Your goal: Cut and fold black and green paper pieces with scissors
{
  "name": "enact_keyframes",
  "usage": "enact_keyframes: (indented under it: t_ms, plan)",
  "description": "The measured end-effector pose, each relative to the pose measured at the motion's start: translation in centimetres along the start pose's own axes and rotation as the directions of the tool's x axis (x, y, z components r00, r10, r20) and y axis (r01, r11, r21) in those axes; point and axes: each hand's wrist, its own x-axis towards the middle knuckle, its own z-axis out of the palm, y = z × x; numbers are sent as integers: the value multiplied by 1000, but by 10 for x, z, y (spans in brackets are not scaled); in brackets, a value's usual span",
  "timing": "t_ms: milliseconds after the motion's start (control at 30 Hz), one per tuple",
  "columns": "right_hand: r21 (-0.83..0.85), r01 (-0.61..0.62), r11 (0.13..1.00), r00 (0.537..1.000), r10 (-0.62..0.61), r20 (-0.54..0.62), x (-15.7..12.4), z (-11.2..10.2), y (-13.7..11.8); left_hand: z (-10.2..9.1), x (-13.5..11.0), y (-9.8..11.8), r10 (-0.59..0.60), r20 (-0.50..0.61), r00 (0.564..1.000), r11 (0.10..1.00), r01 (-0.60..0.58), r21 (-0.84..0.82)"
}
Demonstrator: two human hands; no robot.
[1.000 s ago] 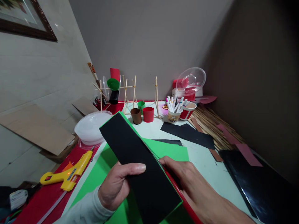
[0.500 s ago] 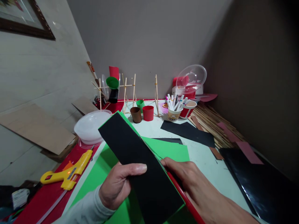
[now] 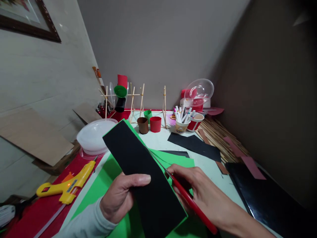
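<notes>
The left hand [image 3: 119, 200] is pinching a black card strip [image 3: 146, 172], its thumb lying over the face and its fingers curling behind. Green paper [image 3: 97, 183] is showing along the strip's edges and is spreading out beneath it. The strip is slanting across the foreground, its far end leaning left. At its right edge, the right hand [image 3: 198, 190] is closing around red-handled scissors [image 3: 192, 203], whose blade is lying along that edge against the green.

Left of the strip, a yellow glue gun [image 3: 80, 178] is resting on a red surface, a small orange light glowing on it; its body is bearing a label with lettering too small to read. Farther left of the strip, a white object [image 3: 7, 214] is blurring past reading.

Beyond the strip, a brown cup [image 3: 143, 126], a red cup [image 3: 155, 125] and a green cup [image 3: 148, 115] are standing together. Beyond and right of the strip, a patterned cup [image 3: 182, 127] is holding white markers [image 3: 184, 115], its print too small to make out, and a red-and-white cup [image 3: 195, 123] is standing just beside it.
</notes>
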Motion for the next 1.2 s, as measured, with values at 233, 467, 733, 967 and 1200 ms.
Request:
enact_keyframes:
  t_ms: [233, 467, 733, 967, 1200]
  plan:
    - [-53, 36, 998, 993, -30, 112, -5, -13, 5, -8, 3, 5, -6, -82, 997, 999, 2, -48]
    - [235, 16, 972, 1000, -21, 20, -9, -33, 3, -10, 10, 5, 57, -67, 996, 996, -61, -68]
    - [430, -11, 903, 1000, 19, -13, -5, -2, -5, -2, 8, -14, 140, 180, 974, 987, -151, 47]
    - [526, -35, 850, 999, 11, 48, -4, -5, -1, -7, 6, -15, 32, 198, 980, 992, -56, 117]
    - [562, -65, 825, 998, 39, 59, -6, -6, -3, -12, 8, 4, 96, 40, 995, 976, -102, 192]
